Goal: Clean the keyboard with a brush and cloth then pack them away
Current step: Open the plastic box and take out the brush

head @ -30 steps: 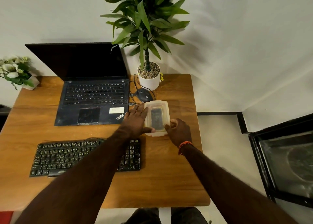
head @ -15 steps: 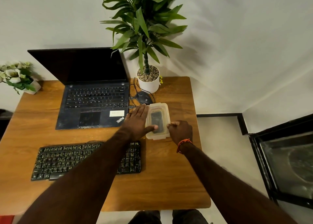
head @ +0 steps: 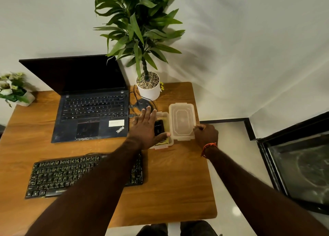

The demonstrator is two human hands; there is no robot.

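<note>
Lid off the storage box, cleaning kit still inside

The left hand (head: 147,128) lies flat with straight fingers across the open plastic box (head: 164,143) near the table's (head: 169,191) far right corner, steadying it; the right hand (head: 204,134) pinches the clear lid (head: 181,121) at its near edge, over the right edge. A dark object, probably the brush (head: 159,128), and a yellowish cloth (head: 164,141) sit in the box; the keyboard (head: 58,177) waits along the near left edge. The lid looks light, thin and slightly flexible, best held by its rim; the brush seems stiff and should lift by its body; the cloth is soft
</note>
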